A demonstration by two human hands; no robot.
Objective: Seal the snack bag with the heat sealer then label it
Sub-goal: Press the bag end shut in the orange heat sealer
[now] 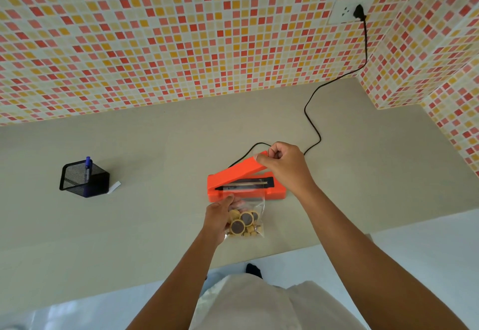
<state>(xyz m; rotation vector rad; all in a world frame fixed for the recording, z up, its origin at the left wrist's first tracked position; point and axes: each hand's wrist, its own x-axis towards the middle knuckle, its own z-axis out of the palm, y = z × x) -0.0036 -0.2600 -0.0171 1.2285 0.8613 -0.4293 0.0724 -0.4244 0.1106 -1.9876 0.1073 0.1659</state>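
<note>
Snack bag (246, 217): clear, round biscuits inside, on counter (155, 161) just in front of heat sealer (242, 187), mouth laid over sealer's black strip. Left hand (219, 218) grips bag's left side, thumb on top. Right hand (283, 165) pinches free end of sealer's raised orange lid, fingers curled. Black cord (312, 122) runs from behind sealer to wall socket (346, 12), up right. Mesh pen holder (84, 179) with blue pen (87, 167) well left of sealer; white label slip (114, 187) just beside holder.
</note>
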